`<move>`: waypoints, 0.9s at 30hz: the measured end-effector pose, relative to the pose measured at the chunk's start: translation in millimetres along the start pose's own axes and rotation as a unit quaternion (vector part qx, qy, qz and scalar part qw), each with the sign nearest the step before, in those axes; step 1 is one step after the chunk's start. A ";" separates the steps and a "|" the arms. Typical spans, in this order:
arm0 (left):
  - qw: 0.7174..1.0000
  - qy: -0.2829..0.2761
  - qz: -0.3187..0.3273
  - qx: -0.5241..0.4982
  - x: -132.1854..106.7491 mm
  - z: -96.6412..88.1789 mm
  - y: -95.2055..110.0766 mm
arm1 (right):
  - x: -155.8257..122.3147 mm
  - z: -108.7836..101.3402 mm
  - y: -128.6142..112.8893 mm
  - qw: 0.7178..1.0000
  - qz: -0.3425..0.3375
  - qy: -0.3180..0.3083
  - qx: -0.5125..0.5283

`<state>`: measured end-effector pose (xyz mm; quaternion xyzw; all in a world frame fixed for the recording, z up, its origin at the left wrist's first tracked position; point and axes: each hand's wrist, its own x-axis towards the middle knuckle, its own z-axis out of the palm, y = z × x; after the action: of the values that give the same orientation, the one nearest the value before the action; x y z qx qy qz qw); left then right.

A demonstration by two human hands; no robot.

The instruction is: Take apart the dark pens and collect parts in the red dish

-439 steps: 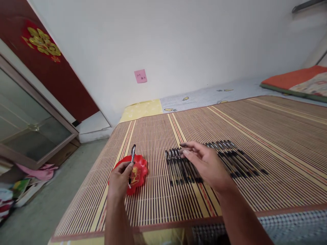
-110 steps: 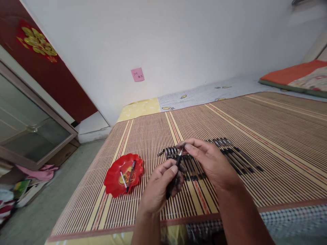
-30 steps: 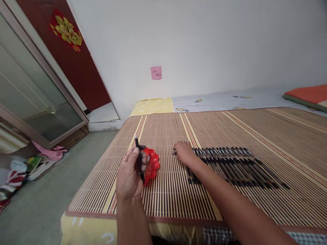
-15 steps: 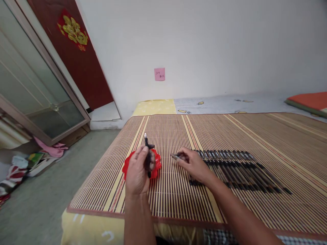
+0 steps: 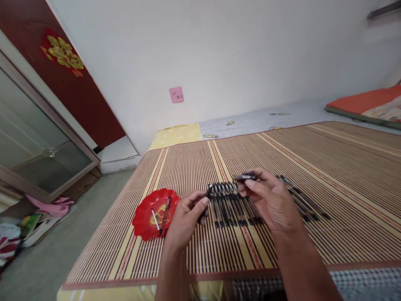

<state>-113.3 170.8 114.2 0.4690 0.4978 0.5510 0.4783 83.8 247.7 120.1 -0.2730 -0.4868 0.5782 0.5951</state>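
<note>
My left hand point(image 5: 191, 213) is closed around a slim black object with a pale, shiny tip point(image 5: 209, 190); its kind is unclear, as the fingers cover most of it. My right hand point(image 5: 266, 194), raised above the mat, pinches a dark pen point(image 5: 244, 177) with a pale label, and its far end is hidden in the palm. Below and between both hands lies a row of black-capped gel pens point(image 5: 230, 205), partly covered by my right hand. Left of my left hand stands a red scalloped plate point(image 5: 139, 213) holding a dark pen point(image 5: 164, 215) and a thin white stick point(image 5: 155, 219).
A striped bamboo mat point(image 5: 184, 163) covers the bed, its front edge near my forearms. At the back right lies a folded orange cloth point(image 5: 357, 102). A pink note point(image 5: 176, 95) is stuck to the wall. Clothes and papers point(image 5: 37, 225) lie on the floor at left.
The view has swung right. My left hand has shifted away from over the red plate, uncovering what lies in it. My right hand has risen, with the pen now level over the row.
</note>
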 end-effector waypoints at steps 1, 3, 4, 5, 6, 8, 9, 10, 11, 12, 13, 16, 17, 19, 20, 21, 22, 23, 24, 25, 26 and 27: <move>1.000 -0.005 -0.001 0.013 0.7 2.6 -1.0 | 0.3 -1.0 -2.0 1.000 0.000 -0.008 -0.017; 0.999 -0.008 -0.001 0.040 1.6 7.2 -2.1 | 0.7 -3.5 -4.9 0.998 -0.006 -0.019 -0.063; 0.999 -0.010 0.000 0.050 1.7 9.3 -2.2 | 0.9 -4.8 -5.9 0.996 -0.008 -0.025 -0.087; 0.998 -0.013 0.001 0.059 1.7 11.3 -2.2 | 1.3 -6.2 -6.7 0.994 -0.009 -0.033 -0.107; 0.998 -0.018 0.004 0.066 1.6 13.2 -2.0 | 1.7 -7.7 -7.1 0.992 -0.012 -0.039 -0.123; 0.996 -0.031 0.006 0.079 1.0 16.5 -1.4 | 2.9 -11.1 -7.1 0.988 -0.020 -0.047 -0.149; 0.996 -0.037 0.006 0.086 0.7 18.0 -1.1 | 3.5 -13.0 -6.7 0.985 -0.024 -0.049 -0.162; 0.995 -0.043 0.004 0.095 0.5 19.2 -0.9 | 4.0 -15.0 -6.2 0.983 -0.029 -0.050 -0.176; 0.994 -0.048 0.003 0.103 0.2 20.3 -1.0 | 4.4 -17.1 -5.9 0.979 -0.032 -0.053 -0.194; 0.993 -0.052 0.002 0.110 0.1 21.2 -1.3 | 4.7 -19.1 -5.7 0.974 -0.035 -0.058 -0.216; 0.992 -0.055 0.002 0.115 0.0 22.0 -1.7 | 4.7 -20.9 -5.8 0.968 -0.036 -0.066 -0.241; 0.991 -0.059 0.003 0.122 0.1 23.2 -4.1 | 3.8 -23.8 -7.5 0.948 -0.040 -0.093 -0.301; 0.991 -0.059 0.005 0.123 0.2 23.2 -4.9 | 3.3 -23.8 -8.1 0.944 -0.040 -0.103 -0.310; 0.989 -0.059 0.010 0.132 0.2 22.6 -5.8 | 2.5 -23.2 -8.7 0.941 -0.038 -0.125 -0.313; 0.988 -0.059 0.013 0.139 0.1 22.0 -5.9 | 2.4 -22.8 -8.6 0.940 -0.039 -0.136 -0.310; 0.988 -0.060 0.016 0.144 0.0 21.4 -5.6 | 2.4 -22.5 -8.3 0.939 -0.040 -0.148 -0.307; 0.987 -0.063 0.019 0.146 -0.3 20.7 -5.1 | 2.6 -22.4 -7.9 0.940 -0.041 -0.157 -0.301; 0.987 -0.065 0.022 0.144 -0.7 20.1 -4.3 | 2.9 -22.4 -7.4 0.941 -0.040 -0.162 -0.293; 0.988 -0.069 0.024 0.136 -1.2 19.8 -3.4 | 3.2 -22.5 -7.1 0.944 -0.039 -0.164 -0.283; 0.989 -0.074 0.025 0.123 -1.7 19.7 -2.3 | 3.5 -22.5 -6.9 0.948 -0.036 -0.162 -0.272; 0.991 -0.081 0.025 0.107 -2.3 20.0 -1.1 | 3.7 -22.2 -7.0 0.953 -0.031 -0.158 -0.257; 0.992 -0.086 0.022 0.088 -3.0 20.6 0.0 | 3.7 -21.6 -7.4 0.958 -0.024 -0.153 -0.241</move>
<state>-92.5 169.9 115.4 0.5659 0.4909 0.4731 0.4637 105.7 255.1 119.5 -0.3050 -0.7036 0.4639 0.4435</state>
